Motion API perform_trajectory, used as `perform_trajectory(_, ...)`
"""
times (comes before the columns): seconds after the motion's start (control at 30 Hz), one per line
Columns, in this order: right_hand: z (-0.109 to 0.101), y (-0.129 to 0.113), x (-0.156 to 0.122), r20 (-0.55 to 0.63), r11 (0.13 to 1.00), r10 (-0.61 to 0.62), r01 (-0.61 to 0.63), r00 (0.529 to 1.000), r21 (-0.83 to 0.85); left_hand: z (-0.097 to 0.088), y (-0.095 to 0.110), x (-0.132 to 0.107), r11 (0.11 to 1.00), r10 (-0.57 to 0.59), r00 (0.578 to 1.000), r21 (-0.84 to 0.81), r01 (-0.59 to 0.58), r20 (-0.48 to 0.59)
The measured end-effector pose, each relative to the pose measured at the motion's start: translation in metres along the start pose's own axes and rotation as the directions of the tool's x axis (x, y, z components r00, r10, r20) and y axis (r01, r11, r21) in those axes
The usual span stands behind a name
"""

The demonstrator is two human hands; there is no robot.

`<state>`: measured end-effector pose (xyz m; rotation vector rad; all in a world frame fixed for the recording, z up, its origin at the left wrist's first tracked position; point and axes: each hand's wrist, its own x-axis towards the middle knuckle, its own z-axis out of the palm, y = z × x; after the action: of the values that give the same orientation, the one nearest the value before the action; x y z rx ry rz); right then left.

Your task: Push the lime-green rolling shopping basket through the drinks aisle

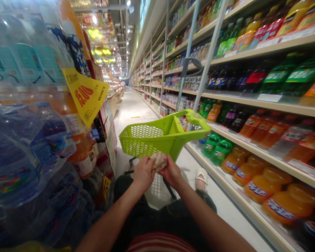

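Note:
A small crumpled pale beige thing (159,160), like a wad of cloth or paper, is held between my two hands in front of my knees. My left hand (144,172) is closed on its left side, and the fingers of my right hand (171,171) pinch its right side. Its exact kind cannot be made out. Just beyond my hands stands a bright green shopping cart (144,140) with a perforated plastic basket. The cart's handle (195,120) points right, towards the shelves. My hands partly cover the basket's lower edge.
Shelves (267,101) of bottled drinks line the right side, with orange soda bottles (262,185) along the bottom. Wrapped bottle packs (28,150) are stacked close on my left, under a yellow price sign (86,94). The tiled aisle (131,101) runs straight ahead.

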<state>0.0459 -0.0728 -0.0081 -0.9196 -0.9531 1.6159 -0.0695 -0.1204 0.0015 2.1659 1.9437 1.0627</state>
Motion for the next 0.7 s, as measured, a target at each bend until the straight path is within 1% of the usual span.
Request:
perform_trajectory(0.07, 0.001, -0.004, -0.003, 0.058, 0.996, -0.093, 0.094, 0.994, -0.012, 0.004, 0.005, -0.007, 0.999, 0.042, 0.999, -0.026, -0.041, 0.026)
perform_trajectory(0.1, 0.000, -0.006, -0.003, 0.062, 0.990, -0.130, 0.133, 0.990, -0.045, 0.005, 0.005, -0.009, 0.997, 0.049, 0.998, -0.063, -0.047, 0.030)
perform_trajectory(0.13, -0.001, -0.008, -0.002, 0.050, 0.985, -0.145, 0.149, 0.988, -0.084, 0.005, 0.004, -0.009, 0.992, 0.047, 0.999, -0.118, -0.044, 0.022)
perform_trajectory(0.17, -0.003, -0.009, 0.000, 0.032, 0.983, -0.137, 0.140, 0.990, -0.118, 0.005, 0.001, -0.008, 0.982, 0.029, 1.000, -0.185, -0.029, -0.002)
perform_trajectory(0.2, -0.005, -0.009, 0.003, 0.019, 0.983, -0.111, 0.112, 0.994, -0.145, 0.004, -0.003, -0.005, 0.965, -0.012, 0.999, -0.263, 0.002, -0.036)
perform_trajectory(0.23, -0.007, -0.010, 0.007, 0.019, 0.983, -0.076, 0.078, 0.997, -0.164, 0.003, -0.007, -0.001, 0.934, -0.080, 0.995, -0.353, 0.054, -0.060)
perform_trajectory(0.27, -0.008, -0.010, 0.011, 0.034, 0.983, -0.045, 0.050, 0.998, -0.179, 0.002, -0.012, 0.004, 0.886, -0.169, 0.984, -0.447, 0.126, -0.057)
perform_trajectory(0.3, -0.009, -0.011, 0.015, 0.056, 0.980, -0.029, 0.039, 0.998, -0.197, 0.003, -0.017, 0.010, 0.814, -0.249, 0.969, -0.540, 0.213, 0.007)
perform_trajectory(0.33, -0.009, -0.011, 0.019, 0.076, 0.973, -0.033, 0.050, 0.997, -0.227, 0.004, -0.022, 0.016, 0.713, -0.298, 0.944, -0.623, 0.321, 0.144)
perform_trajectory(0.37, -0.008, -0.012, 0.023, 0.080, 0.958, -0.064, 0.083, 0.995, -0.273, 0.007, -0.026, 0.022, 0.606, -0.303, 0.905, -0.673, 0.424, 0.298)
perform_trajectory(0.4, -0.006, -0.013, 0.025, 0.067, 0.932, -0.126, 0.142, 0.990, -0.335, 0.011, -0.030, 0.027, 0.508, -0.298, 0.866, -0.701, 0.500, 0.401)
perform_trajectory(0.43, -0.004, -0.013, 0.027, 0.047, 0.882, -0.223, 0.222, 0.974, -0.416, 0.016, -0.033, 0.033, 0.423, -0.311, 0.832, -0.717, 0.554, 0.459)
perform_trajectory(0.47, -0.002, -0.012, 0.028, 0.042, 0.798, -0.344, 0.315, 0.938, -0.513, 0.021, -0.035, 0.038, 0.356, -0.344, 0.812, -0.735, 0.577, 0.472)
perform_trajectory(0.5, 0.000, -0.011, 0.028, 0.072, 0.678, -0.464, 0.406, 0.883, -0.612, 0.026, -0.037, 0.043, 0.310, -0.393, 0.802, -0.757, 0.575, 0.449)
perform_trajectory(0.53, 0.003, -0.009, 0.028, 0.143, 0.534, -0.557, 0.484, 0.818, -0.693, 0.031, -0.037, 0.047, 0.281, -0.444, 0.794, -0.777, 0.564, 0.416)
perform_trajectory(0.57, 0.005, -0.005, 0.027, 0.240, 0.388, -0.604, 0.543, 0.760, -0.745, 0.035, -0.037, 0.051, 0.267, -0.475, 0.789, -0.790, 0.552, 0.391)
perform_trajectory(0.6, 0.007, -0.001, 0.027, 0.337, 0.265, -0.604, 0.581, 0.722, -0.770, 0.038, -0.036, 0.054, 0.260, -0.478, 0.792, -0.801, 0.540, 0.379)
perform_trajectory(0.63, 0.008, 0.003, 0.029, 0.410, 0.183, -0.573, 0.598, 0.710, -0.780, 0.040, -0.035, 0.057, 0.249, -0.453, 0.806, -0.814, 0.525, 0.382)
perform_trajectory(0.67, 0.008, 0.007, 0.031, 0.458, 0.138, -0.529, 0.605, 0.714, -0.785, 0.041, -0.035, 0.058, 0.225, -0.407, 0.822, -0.829, 0.512, 0.397)
perform_trajectory(0.7, 0.007, 0.011, 0.034, 0.484, 0.117, -0.489, 0.605, 0.726, -0.788, 0.041, -0.034, 0.059, 0.183, -0.350, 0.835, -0.843, 0.505, 0.424)
